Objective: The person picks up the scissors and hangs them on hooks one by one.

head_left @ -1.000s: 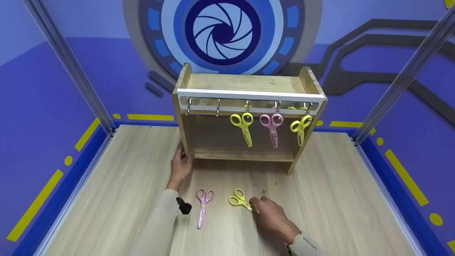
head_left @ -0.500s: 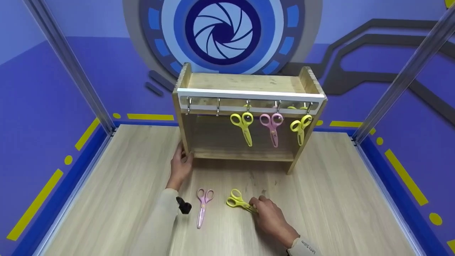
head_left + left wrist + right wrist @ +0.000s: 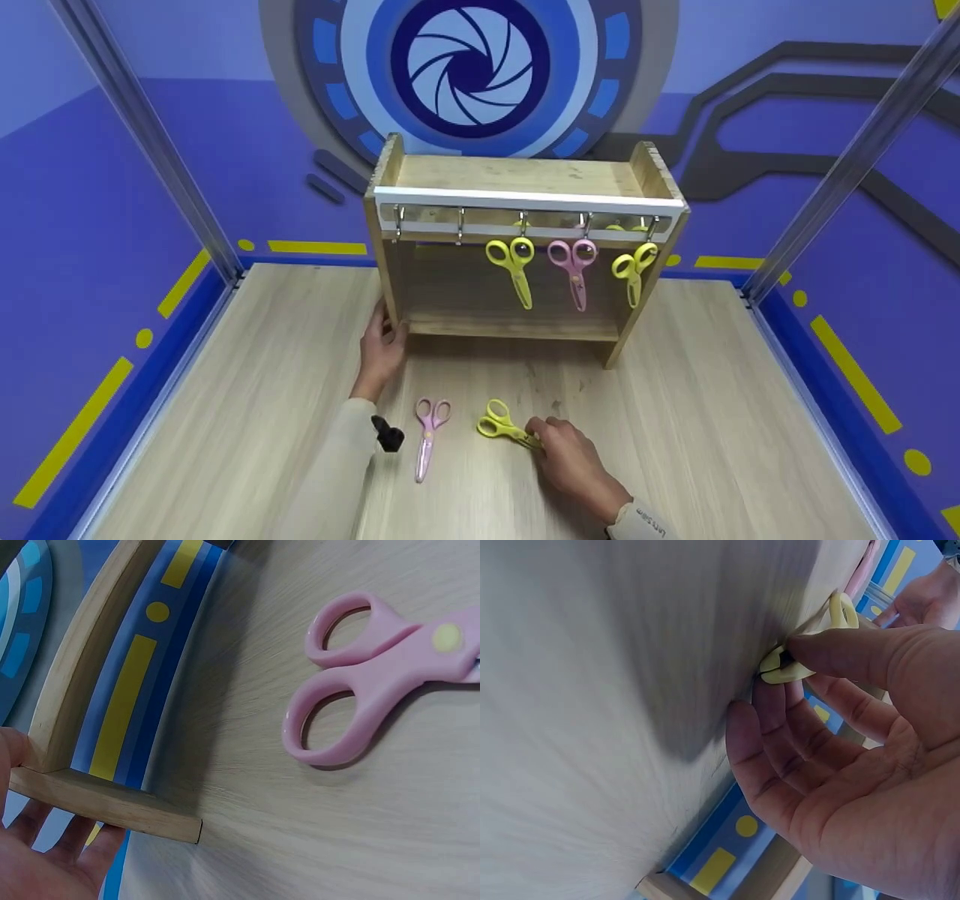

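Observation:
My left hand grips the lower left side panel of a small wooden shelf; in the left wrist view the thumb and fingers lie on opposite sides of the wood. My right hand pinches yellow-handled scissors by the blade end, between thumb and fingers in the right wrist view, low over the table. The handle loops point left and away from the hand. Pink scissors lie on the table between the two hands, loops toward the shelf.
A white-edged rail with metal hooks runs across the shelf front. From it hang yellow scissors, pink scissors and smaller yellow scissors. Blue panels and metal posts enclose the wooden table.
The yellow scissors in my right hand have shifted slightly left and turned a little, mostly in the first half second. My left hand and the pink scissors on the table stay put.

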The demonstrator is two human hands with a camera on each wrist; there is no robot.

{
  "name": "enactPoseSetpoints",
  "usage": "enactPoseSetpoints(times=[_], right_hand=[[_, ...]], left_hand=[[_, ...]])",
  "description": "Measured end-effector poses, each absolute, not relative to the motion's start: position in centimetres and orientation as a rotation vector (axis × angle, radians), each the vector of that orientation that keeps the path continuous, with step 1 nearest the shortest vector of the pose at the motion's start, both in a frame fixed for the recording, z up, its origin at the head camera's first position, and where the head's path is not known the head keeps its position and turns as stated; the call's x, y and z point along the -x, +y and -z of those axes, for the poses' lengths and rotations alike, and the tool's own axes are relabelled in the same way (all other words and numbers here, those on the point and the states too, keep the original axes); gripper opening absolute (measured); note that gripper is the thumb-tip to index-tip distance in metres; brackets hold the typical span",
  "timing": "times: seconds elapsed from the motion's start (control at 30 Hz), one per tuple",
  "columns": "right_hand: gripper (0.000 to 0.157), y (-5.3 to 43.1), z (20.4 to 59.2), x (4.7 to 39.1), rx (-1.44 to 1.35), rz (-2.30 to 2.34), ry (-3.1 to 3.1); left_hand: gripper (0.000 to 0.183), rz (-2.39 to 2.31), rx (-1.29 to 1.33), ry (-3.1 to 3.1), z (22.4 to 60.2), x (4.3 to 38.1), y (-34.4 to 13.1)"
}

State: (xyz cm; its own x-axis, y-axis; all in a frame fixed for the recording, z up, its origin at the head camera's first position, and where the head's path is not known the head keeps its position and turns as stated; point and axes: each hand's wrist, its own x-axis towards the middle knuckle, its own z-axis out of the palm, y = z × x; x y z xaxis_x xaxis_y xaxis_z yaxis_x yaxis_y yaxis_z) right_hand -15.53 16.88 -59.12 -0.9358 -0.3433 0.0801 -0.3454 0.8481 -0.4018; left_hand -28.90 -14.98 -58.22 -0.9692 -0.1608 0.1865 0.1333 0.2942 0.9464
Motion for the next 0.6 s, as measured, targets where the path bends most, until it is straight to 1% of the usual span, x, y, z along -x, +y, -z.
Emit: enactPoseSetpoints(times=[0.17,0.3,0.6], right_hand=[[0.023,17.0,58.5,15.8,-0.616,-0.658,-3.007],[0.025,17.0,57.3,16.2,-0.648,-0.611,-2.976],[0.023,16.8,52.3,18.1,-0.657,-0.596,-2.863]], left_hand=[[0.064,1.742,-0.028,-2.318,58.1,28.8,-14.9],[0.063,1.732,-0.03,-2.321,58.1,28.9,-14.9],[0.063,1.736,-0.026,-2.307,58.2,29.0,-15.0]])
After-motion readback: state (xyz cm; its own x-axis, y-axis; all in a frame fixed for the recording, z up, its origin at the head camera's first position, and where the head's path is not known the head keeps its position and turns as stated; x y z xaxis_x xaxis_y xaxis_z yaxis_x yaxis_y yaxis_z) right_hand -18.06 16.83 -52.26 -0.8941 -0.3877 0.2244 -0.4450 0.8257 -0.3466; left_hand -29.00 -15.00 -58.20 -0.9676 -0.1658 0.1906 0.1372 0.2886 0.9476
